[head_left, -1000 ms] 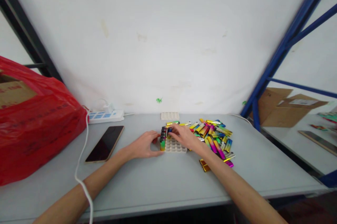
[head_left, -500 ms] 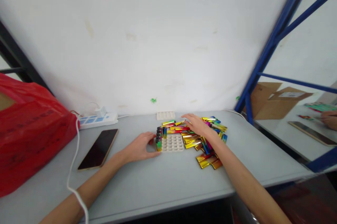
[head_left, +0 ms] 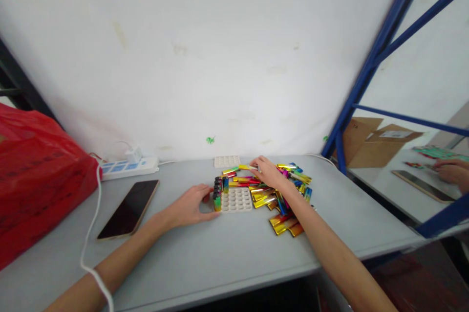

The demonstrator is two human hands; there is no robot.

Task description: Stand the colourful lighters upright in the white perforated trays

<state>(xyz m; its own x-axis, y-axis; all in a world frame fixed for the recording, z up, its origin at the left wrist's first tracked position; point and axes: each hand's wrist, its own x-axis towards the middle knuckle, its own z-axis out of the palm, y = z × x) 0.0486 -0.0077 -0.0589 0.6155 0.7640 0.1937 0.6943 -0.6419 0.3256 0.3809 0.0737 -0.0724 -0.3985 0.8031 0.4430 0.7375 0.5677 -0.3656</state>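
Note:
A white tray [head_left: 236,200] with rows of holes lies on the desk. Several colourful lighters [head_left: 217,194] with black tops stand upright along its left side. My left hand [head_left: 190,207] grips that side, thumb at the front corner and fingers curled behind the lighters. Beyond the tray, my right hand [head_left: 266,173] pinches a yellow lighter [head_left: 246,167] by its right end. Under and beside that hand spreads a pile of shiny gold, red and blue lighters [head_left: 264,201].
A second white tray [head_left: 226,161] rests by the wall. To the left are a phone [head_left: 129,209], a power strip [head_left: 130,167], a white cable [head_left: 90,238] and a red bag [head_left: 40,185]. On the right, beyond a blue frame [head_left: 361,82], are a cardboard box [head_left: 377,148] and another person's hand [head_left: 452,171].
My right hand has closed its fingers on the yellow lighter and raised it slightly. My left hand stays at the tray. The whole view has shifted a little.

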